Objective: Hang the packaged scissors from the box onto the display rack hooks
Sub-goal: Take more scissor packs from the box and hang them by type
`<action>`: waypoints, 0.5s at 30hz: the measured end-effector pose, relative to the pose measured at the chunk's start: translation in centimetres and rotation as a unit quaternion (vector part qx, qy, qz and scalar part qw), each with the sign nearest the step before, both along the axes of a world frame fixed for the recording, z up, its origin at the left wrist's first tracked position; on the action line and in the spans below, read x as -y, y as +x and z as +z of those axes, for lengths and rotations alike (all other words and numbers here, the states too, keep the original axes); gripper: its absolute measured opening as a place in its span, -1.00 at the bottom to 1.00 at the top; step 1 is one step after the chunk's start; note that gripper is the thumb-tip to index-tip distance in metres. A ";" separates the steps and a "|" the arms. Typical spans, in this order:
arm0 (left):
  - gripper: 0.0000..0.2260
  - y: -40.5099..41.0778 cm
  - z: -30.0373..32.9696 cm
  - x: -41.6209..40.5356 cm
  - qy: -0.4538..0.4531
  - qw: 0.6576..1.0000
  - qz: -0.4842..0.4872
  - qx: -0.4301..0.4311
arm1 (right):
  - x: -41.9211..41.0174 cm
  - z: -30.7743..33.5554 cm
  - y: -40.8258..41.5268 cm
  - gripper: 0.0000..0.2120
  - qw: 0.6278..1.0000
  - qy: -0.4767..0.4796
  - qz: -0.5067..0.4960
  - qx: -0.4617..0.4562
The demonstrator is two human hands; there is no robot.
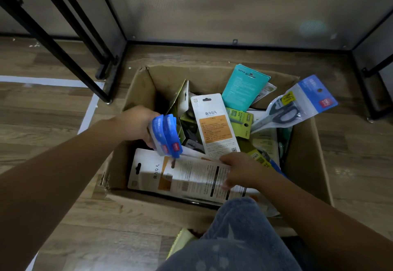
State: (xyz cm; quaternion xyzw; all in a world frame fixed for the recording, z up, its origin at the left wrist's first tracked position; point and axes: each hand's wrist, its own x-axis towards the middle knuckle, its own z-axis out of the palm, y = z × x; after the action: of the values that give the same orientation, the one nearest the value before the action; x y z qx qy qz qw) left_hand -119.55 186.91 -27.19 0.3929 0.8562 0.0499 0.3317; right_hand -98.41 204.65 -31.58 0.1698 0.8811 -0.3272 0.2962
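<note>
Both hands work inside the cardboard box (pixel 136 92): the left hand (pixel 136 125) grips a gathered bunch of blue-topped scissor packs (pixel 167 135), freeing the right hand (pixel 240 169), fingers curled on a white pack (pixel 187 177), to collect more. Beyond them lie assorted packaged scissors.

arms: both bare, no sleeves, watch or rings showing | left hand (pixel 136 125), right hand (pixel 240 169): no gloves | near knee (pixel 238 241): faded blue denim, pale blotches | shoe (pixel 182 239): yellow-green, possibly a sneaker, mostly hidden
</note>
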 end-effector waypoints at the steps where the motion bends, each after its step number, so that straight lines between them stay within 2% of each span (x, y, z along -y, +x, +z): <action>1: -0.65 0.1 0.2 0.2 0.034 0.999 0.026 -0.007 | -0.4 0.1 0.3 -0.70 1.000 -0.008 -0.027 -0.009; 4: -0.66 0.5 1.0 0.5 0.136 0.982 0.132 -0.023 | -2.4 1.3 0.9 -0.75 0.981 -0.073 -0.172 -0.046; 6: -0.65 0.8 1.6 0.2 0.186 0.963 0.193 0.021 | -3.4 2.6 0.8 -0.77 0.958 -0.112 -0.250 -0.090; 11: -0.64 1.4 4.8 -1.0 0.303 0.905 0.285 0.089 | -3.5 7.6 -0.3 -0.72 0.895 -0.192 -0.351 -0.200; 15: -0.66 1.2 11.6 -2.5 0.378 0.846 0.337 0.165 | -3.4 15.1 -1.5 -0.72 0.841 -0.236 -0.406 -0.268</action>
State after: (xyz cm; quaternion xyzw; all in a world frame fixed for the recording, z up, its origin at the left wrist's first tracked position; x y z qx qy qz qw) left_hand -118.32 189.45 -15.55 0.1606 0.7837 0.5423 0.2568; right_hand -99.88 208.09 -16.48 0.3431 0.6744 -0.6489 -0.0800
